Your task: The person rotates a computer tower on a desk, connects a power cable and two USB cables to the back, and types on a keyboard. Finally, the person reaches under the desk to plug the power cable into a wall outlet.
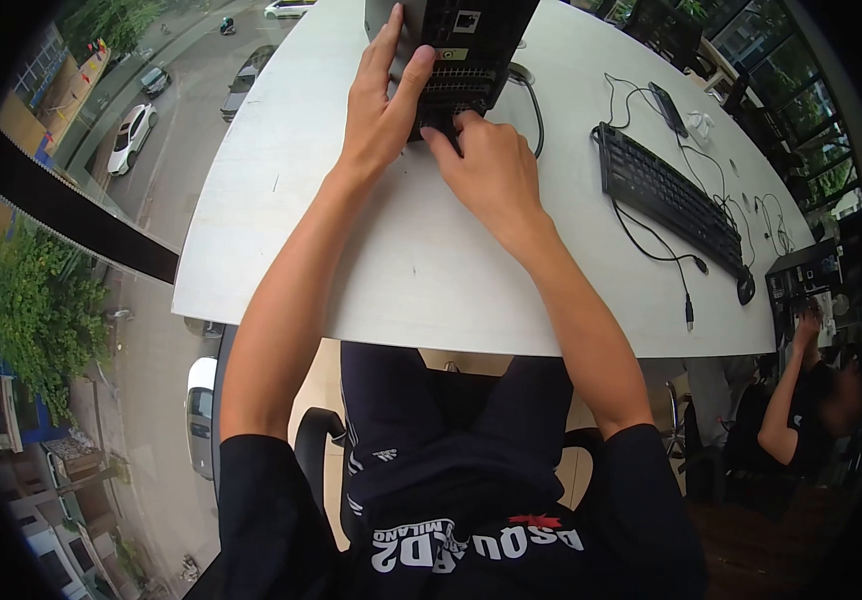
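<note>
A black computer tower (471, 60) stands at the far edge of my reach, its back panel with ports and slotted vents facing me. My left hand (383, 100) lies along the tower's left side, fingers stretched out and thumb against the edge of the back panel. Low on that panel, my right hand (491, 165) has its thumb and fingers closed in a pinch. What sits between them is hidden by the fingers and the dark case. A black cable (539, 115) loops on the table just right of the tower.
On the white table (421, 270) to my right lie a black keyboard (666, 195), a mouse (746, 288), a small black device (667, 108) and tangled cables with a USB plug (689, 315). Another person (801, 410) works at lower right. A window over a street is on the left.
</note>
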### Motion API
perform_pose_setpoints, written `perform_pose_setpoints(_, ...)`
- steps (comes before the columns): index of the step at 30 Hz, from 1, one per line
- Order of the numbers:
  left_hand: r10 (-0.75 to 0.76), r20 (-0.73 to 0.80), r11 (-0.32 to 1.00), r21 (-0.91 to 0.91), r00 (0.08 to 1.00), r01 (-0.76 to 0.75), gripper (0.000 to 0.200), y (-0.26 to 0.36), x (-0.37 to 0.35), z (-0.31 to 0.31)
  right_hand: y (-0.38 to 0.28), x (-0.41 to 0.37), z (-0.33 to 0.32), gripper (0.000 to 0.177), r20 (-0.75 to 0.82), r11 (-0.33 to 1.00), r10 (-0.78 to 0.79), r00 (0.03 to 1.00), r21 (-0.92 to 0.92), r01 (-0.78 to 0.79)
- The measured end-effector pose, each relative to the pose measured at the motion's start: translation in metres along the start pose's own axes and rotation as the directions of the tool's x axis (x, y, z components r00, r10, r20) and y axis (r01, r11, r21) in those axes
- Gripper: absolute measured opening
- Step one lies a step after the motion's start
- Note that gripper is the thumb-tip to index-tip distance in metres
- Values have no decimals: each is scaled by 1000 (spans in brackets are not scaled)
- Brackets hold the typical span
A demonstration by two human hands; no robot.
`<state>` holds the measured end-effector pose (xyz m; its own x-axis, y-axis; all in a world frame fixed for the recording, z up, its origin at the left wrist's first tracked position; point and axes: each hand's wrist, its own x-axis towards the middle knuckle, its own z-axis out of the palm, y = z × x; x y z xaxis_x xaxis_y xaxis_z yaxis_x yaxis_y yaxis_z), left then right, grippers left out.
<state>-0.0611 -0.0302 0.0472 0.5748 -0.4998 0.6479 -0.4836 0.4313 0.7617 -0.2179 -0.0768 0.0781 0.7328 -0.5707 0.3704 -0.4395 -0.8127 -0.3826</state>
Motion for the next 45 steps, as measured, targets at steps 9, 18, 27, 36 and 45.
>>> perform_pose_setpoints(9,-63,-10,997,-35,998,63,71,-2,-7,9,10,-20,15,36,-36,983,-146,989,-121,141)
perform_pose_setpoints(18,-130,-23,990,47,991,131,65,5,-12,17,11,-10,29,35,-54,990,-129,990,-69,126)
perform_pose_setpoints(27,115,-113,982,161,987,-96,59,26,19,7,16,-5,24,34,-95,994,-111,989,15,112)
perform_pose_setpoints(36,595,-50,788,232,802,-570,35,78,129,8,22,-4,22,34,-78,986,-161,984,22,163)
perform_pose_setpoints(45,522,-230,843,-6,821,-538,29,76,121,38,11,0,23,32,-55,993,-110,992,23,112)
